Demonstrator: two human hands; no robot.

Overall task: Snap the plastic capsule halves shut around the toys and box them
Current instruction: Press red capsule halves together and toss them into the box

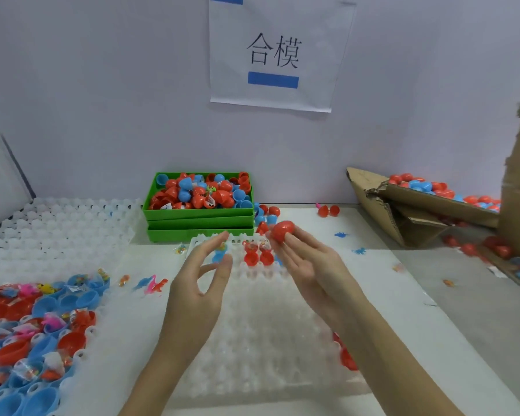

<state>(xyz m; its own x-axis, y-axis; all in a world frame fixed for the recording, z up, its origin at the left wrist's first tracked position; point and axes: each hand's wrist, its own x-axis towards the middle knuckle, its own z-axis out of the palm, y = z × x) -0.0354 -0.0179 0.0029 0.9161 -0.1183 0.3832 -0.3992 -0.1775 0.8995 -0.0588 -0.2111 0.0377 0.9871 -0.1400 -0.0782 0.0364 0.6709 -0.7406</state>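
Observation:
My right hand holds a closed red capsule at its fingertips, above the far end of the white cell tray. My left hand hovers beside it with relaxed fingers and holds nothing. In the tray's far cells sit two red capsule halves with wrapped toys and a blue half. The cardboard box at the right lies tipped, with several closed red and blue capsules in it.
A green bin of capsule halves stands behind the tray. At the left lies another tray of blue and red halves with toys. Small toy dinosaurs and loose capsules are scattered on the table.

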